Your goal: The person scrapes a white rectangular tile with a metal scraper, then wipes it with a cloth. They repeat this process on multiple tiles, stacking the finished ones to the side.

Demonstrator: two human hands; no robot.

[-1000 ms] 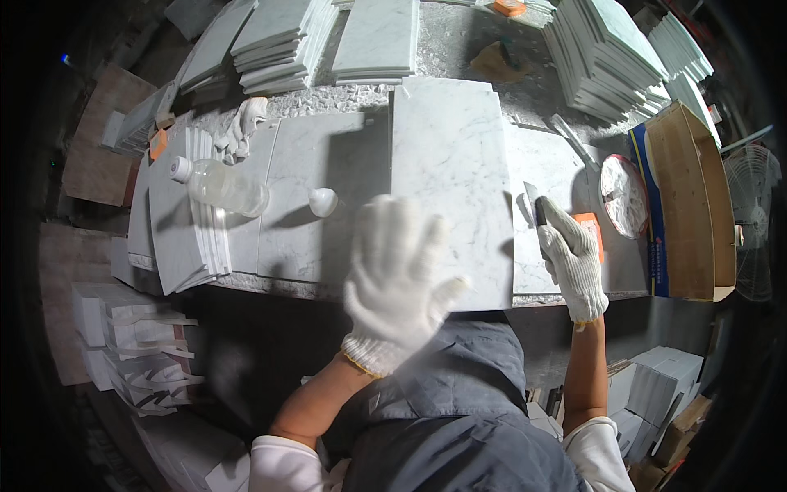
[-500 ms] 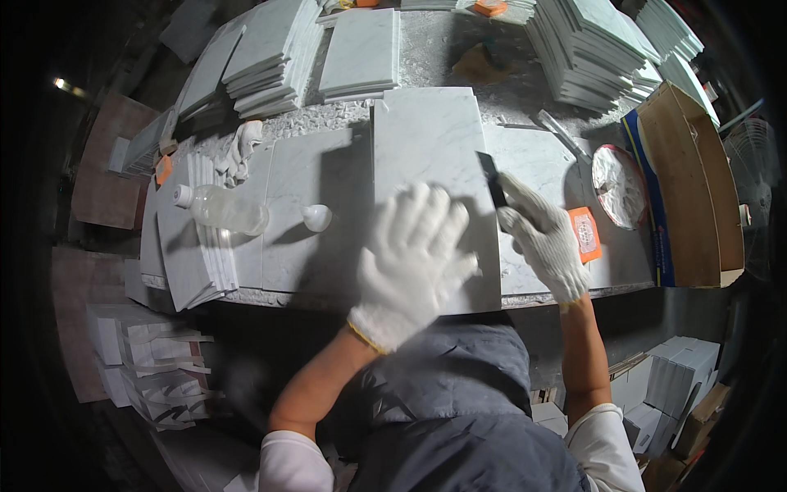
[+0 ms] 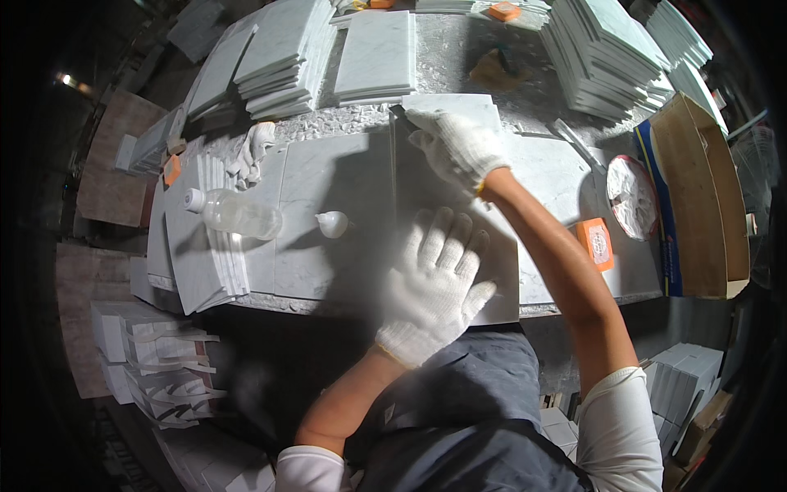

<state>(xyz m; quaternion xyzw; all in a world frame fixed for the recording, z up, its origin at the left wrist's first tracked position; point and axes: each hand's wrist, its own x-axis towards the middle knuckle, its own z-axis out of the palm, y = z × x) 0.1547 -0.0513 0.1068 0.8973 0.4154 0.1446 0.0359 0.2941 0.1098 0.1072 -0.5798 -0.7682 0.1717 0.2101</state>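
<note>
A white, grey-veined stone tile (image 3: 420, 187) lies in front of me, partly in shadow. My left hand (image 3: 434, 283), in a white knit glove, rests over its near part, fingers stretched and holding nothing. Near the tile's far left corner, my gloved right hand (image 3: 461, 149) is closed round a dark flat blade (image 3: 400, 121); much of the blade is hidden by the fingers. Left of the tile stands a small white bulb-shaped piece (image 3: 331, 224), and beyond it a clear plastic bottle (image 3: 242, 215) lies on its side.
Stacks of tiles (image 3: 275, 49) stand at the back left, with another stack (image 3: 602, 57) at the back right. To the right are an orange block (image 3: 595, 243), a round dish of white paste (image 3: 632, 197) and an open cardboard box (image 3: 697, 197). A crumpled cloth (image 3: 254, 152) lies left.
My right hand has moved with the blade from the tile's right edge across to its far left corner. My left hand has shifted slightly nearer and to the right, still flat.
</note>
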